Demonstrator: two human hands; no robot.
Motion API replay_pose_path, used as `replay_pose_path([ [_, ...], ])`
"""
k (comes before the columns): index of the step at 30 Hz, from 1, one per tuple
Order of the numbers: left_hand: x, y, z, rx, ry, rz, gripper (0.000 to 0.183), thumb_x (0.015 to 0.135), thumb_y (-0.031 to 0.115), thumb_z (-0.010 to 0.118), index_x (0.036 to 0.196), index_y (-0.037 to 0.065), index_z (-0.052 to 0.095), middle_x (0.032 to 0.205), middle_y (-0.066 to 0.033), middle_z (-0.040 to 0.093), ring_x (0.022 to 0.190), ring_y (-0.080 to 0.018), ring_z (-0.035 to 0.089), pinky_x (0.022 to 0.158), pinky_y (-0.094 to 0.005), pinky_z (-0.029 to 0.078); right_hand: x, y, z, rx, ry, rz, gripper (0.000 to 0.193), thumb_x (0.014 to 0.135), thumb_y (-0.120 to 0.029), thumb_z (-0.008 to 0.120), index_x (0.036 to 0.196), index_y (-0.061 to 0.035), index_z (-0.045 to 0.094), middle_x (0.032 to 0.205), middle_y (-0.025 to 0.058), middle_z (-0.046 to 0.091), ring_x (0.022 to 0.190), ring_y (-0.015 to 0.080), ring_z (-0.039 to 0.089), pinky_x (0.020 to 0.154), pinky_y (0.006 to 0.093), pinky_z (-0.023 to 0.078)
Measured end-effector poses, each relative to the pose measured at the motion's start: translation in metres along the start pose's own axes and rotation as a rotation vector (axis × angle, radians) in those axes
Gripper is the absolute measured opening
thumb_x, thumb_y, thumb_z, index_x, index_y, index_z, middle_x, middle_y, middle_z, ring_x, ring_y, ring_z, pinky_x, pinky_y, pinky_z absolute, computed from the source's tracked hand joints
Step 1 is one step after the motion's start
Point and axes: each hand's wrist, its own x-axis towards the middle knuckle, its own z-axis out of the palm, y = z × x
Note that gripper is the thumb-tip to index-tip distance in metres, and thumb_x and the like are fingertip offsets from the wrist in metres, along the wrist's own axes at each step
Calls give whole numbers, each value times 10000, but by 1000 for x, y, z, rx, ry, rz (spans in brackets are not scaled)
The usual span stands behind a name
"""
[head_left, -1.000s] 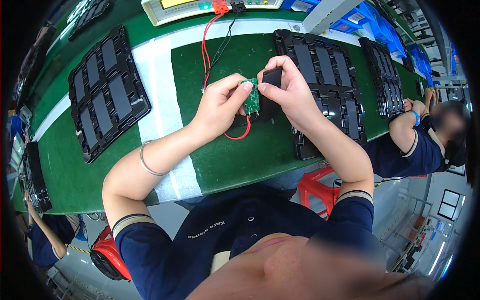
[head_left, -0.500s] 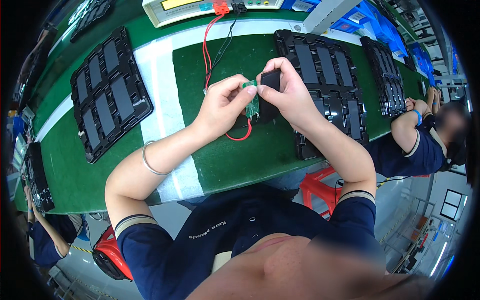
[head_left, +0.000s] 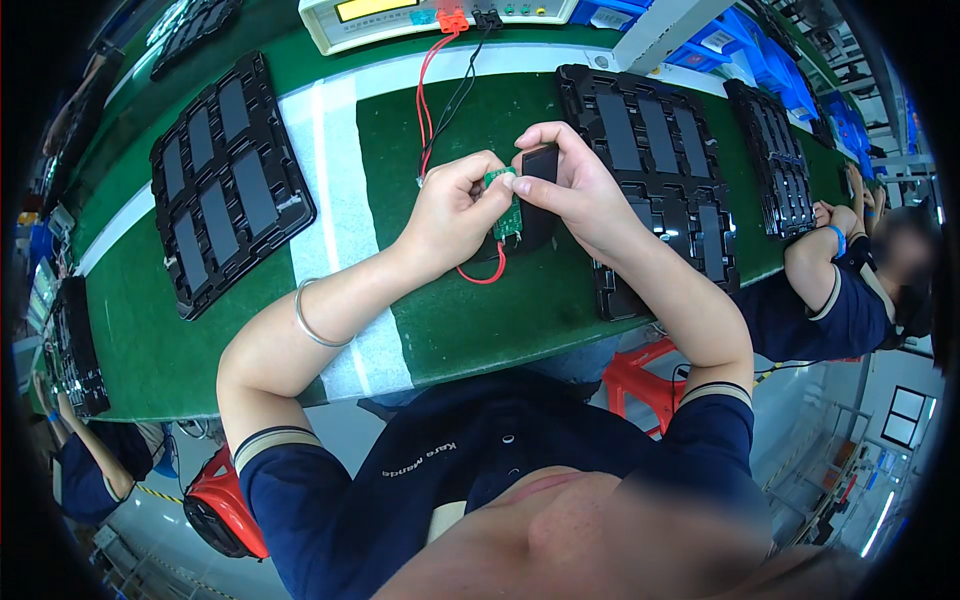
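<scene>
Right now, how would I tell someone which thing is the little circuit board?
Start at the green workbench between the two black trays. Both hands meet above its middle. The small green circuit board sits pinched in the left hand, against a black flat block; it is the only green part with a red wire looping beneath.

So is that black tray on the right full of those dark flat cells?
Not full: the black tray holds dark flat cells in its far slots, but near slots show empty.

Left hand (head_left: 455,205) pinches a small green circuit board (head_left: 507,203) against the flat black cell (head_left: 540,170) gripped in the right hand (head_left: 580,190), above the green table (head_left: 420,320). Red and black leads (head_left: 440,90) run to the tester (head_left: 430,15) at the far edge. Black trays (head_left: 225,180) of cells lie left and right.
</scene>
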Motion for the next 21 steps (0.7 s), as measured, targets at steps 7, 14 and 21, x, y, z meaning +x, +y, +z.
replay_pose_path([
  [7, 2, 3, 2, -131, -69, -47, 172, 845, 154, 482, 736, 23, 510, 581, 28, 447, 484, -30, 423, 432, -176, 342, -3, -12, 1, -42, 17, -32, 318, 731, -6, 591, 991, -59, 416, 857, 13, 475, 824, 79, 468, 768, 226, 378],
  [14, 2, 2, 0, -115, -122, -52, 162, 857, 157, 463, 786, 19, 510, 680, 14, 457, 547, -34, 442, 472, -166, 367, -1, -4, -5, -152, 14, -99, 298, 719, 24, 572, 963, -59, 423, 891, 21, 434, 870, 86, 432, 791, 226, 353],
  [21, -2, -1, 0, 48, -46, 136, 118, 818, 94, 499, 784, -19, 497, 642, -29, 431, 508, -68, 423, 442, -205, 325, -1, -2, -4, -100, 24, -62, 288, 719, 35, 555, 946, -69, 412, 886, 19, 430, 860, 80, 428, 773, 223, 357],
])
